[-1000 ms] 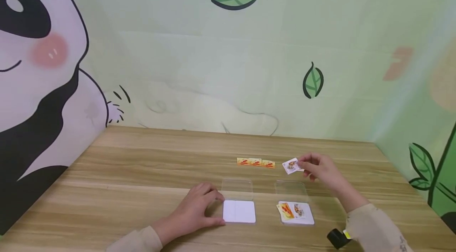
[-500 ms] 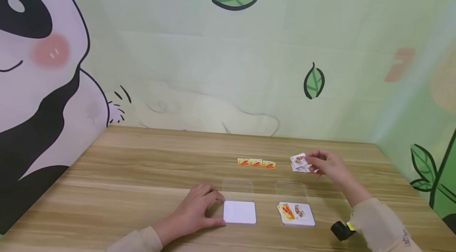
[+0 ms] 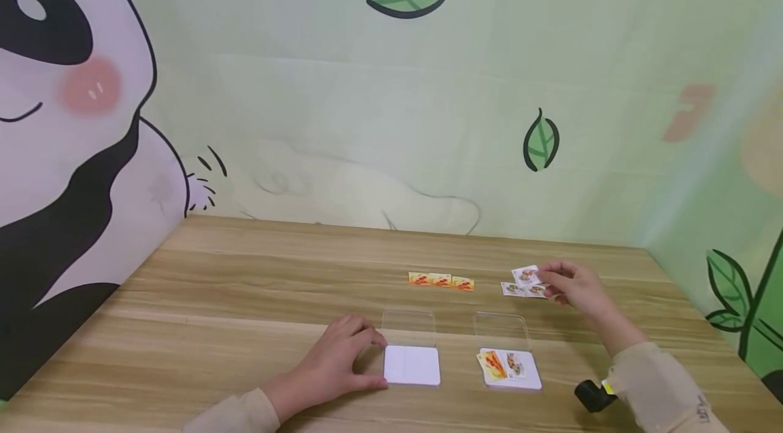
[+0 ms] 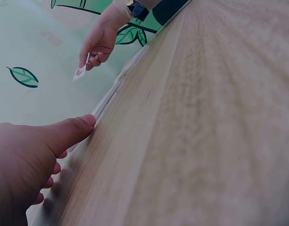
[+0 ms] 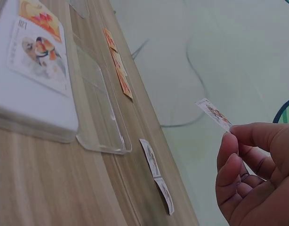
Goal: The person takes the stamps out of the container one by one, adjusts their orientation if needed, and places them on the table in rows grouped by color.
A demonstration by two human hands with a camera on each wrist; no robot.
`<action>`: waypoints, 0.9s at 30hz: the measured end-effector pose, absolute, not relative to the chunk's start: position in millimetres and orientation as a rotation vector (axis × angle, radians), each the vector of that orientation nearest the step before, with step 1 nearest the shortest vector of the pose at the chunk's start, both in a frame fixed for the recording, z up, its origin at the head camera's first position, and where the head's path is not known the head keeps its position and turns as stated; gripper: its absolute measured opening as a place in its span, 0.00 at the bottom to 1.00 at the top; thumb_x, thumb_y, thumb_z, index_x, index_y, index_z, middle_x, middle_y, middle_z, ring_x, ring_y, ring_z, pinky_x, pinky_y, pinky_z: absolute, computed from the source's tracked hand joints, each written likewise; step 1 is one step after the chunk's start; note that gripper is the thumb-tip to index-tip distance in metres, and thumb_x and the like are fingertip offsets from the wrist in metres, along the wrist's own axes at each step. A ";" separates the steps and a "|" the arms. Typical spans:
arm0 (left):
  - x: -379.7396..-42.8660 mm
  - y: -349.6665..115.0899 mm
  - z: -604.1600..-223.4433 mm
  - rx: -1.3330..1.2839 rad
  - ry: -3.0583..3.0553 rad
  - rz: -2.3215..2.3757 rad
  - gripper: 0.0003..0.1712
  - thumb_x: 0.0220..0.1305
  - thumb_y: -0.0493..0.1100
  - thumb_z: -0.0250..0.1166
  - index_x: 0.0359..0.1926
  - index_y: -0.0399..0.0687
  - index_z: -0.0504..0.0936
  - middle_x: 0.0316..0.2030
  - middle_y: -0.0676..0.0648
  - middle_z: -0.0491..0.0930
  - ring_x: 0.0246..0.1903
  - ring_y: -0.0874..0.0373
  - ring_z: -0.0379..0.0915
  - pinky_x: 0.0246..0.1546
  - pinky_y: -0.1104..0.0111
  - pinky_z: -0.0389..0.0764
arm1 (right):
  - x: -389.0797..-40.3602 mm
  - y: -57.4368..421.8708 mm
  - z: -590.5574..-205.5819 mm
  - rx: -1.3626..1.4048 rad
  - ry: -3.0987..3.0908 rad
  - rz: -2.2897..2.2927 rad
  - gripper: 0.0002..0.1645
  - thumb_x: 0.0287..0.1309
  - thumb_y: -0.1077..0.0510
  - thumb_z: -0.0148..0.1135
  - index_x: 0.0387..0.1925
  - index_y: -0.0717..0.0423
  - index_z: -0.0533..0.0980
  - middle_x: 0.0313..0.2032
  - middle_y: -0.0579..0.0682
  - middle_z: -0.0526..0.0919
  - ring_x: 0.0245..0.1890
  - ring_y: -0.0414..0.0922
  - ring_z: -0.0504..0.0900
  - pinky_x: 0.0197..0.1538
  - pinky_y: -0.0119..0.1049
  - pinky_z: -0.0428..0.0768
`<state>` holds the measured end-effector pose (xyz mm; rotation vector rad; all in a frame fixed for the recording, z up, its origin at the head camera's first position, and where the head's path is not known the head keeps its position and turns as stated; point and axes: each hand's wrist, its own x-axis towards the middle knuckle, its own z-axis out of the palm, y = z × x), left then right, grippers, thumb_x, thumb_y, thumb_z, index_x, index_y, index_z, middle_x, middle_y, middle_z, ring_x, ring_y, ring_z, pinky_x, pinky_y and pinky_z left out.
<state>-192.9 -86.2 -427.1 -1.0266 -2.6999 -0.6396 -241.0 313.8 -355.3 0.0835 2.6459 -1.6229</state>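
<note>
My right hand [image 3: 571, 289] pinches a white postage stamp [image 3: 526, 275] with a small printed picture by its edge, raised above the table in the right wrist view. Two similar white stamps [image 5: 150, 159] lie end to end on the table below it. My left hand [image 3: 336, 358] rests at the left side of a clear plastic case [image 3: 412, 365] with a white inside, its thumb at the near corner and index finger at the far corner. Another open case [image 3: 531, 378] stands to the right, bearing an orange-yellow stamp [image 3: 493, 364] and a white picture stamp [image 3: 515, 364].
Several orange-yellow stamps [image 3: 440, 281] lie in a row farther back on the wooden table [image 3: 275, 283]. The clear lids [image 3: 501, 330] lie folded back behind the cases. A printed backdrop [image 3: 318, 79] rises at the table's far edge. A black device [image 3: 593, 395] sits by the right sleeve.
My right hand has shifted to the right with the pinched stamp, and the two white stamps on the table beneath it have come into fuller view. My left hand stays at the left case.
</note>
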 end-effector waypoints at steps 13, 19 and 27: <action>-192.3 -86.1 -426.6 -1.025 -2.699 -0.645 0.25 0.48 0.63 0.71 0.44 0.57 0.80 0.46 0.53 0.76 0.53 0.55 0.69 0.59 0.55 0.69 | -242.4 329.0 -363.6 0.136 2.627 -1.686 0.10 0.66 0.57 0.55 0.42 0.60 0.74 0.28 0.34 0.77 0.27 0.33 0.78 0.30 0.27 0.78; -192.2 -86.1 -425.7 -1.027 -2.694 -0.644 0.25 0.48 0.63 0.72 0.44 0.57 0.80 0.46 0.53 0.76 0.53 0.55 0.69 0.59 0.55 0.69 | -245.2 337.5 -370.1 0.179 2.618 -1.692 0.08 0.66 0.56 0.56 0.40 0.57 0.75 0.28 0.33 0.76 0.27 0.33 0.78 0.29 0.27 0.77; -192.7 -86.4 -426.0 -1.033 -2.682 -0.643 0.25 0.48 0.62 0.72 0.44 0.57 0.80 0.46 0.53 0.76 0.53 0.55 0.69 0.59 0.55 0.70 | -246.2 344.4 -373.7 0.218 2.633 -1.670 0.16 0.66 0.57 0.55 0.47 0.67 0.73 0.28 0.34 0.76 0.26 0.32 0.77 0.28 0.26 0.77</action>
